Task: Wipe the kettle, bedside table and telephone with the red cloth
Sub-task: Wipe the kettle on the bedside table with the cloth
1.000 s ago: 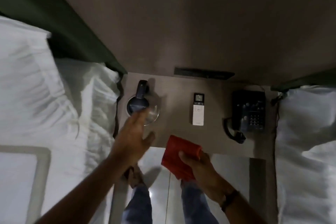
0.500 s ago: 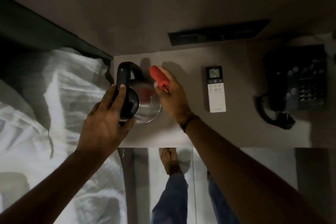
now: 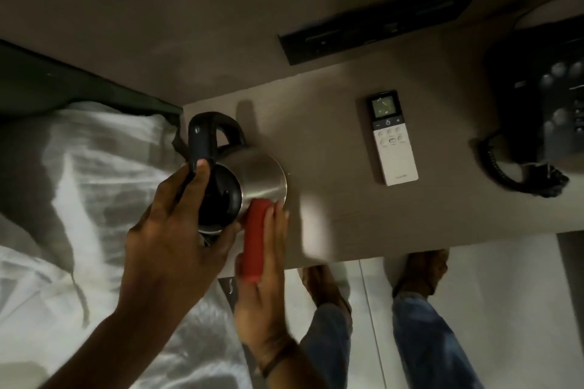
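Observation:
A steel kettle (image 3: 264, 172) with a black lid and black handle stands at the left end of the brown bedside table (image 3: 331, 215). My left hand (image 3: 177, 227) grips the kettle at its lid and the base of the handle. My right hand (image 3: 264, 287) presses the folded red cloth (image 3: 255, 240) flat against the kettle's near side. The black telephone (image 3: 537, 110) sits at the table's right end, its coiled cord curling toward the front edge.
A white remote control (image 3: 392, 140) lies on the table between kettle and telephone. A black panel (image 3: 385, 16) is set in the wall behind. White bedding (image 3: 63, 199) lies to the left. My legs and feet (image 3: 420, 278) stand on the pale floor below the table edge.
My right hand brought the red cloth from the kettle's far right side round to its near side. My left hand stays on the kettle's top. The view has moved closer.

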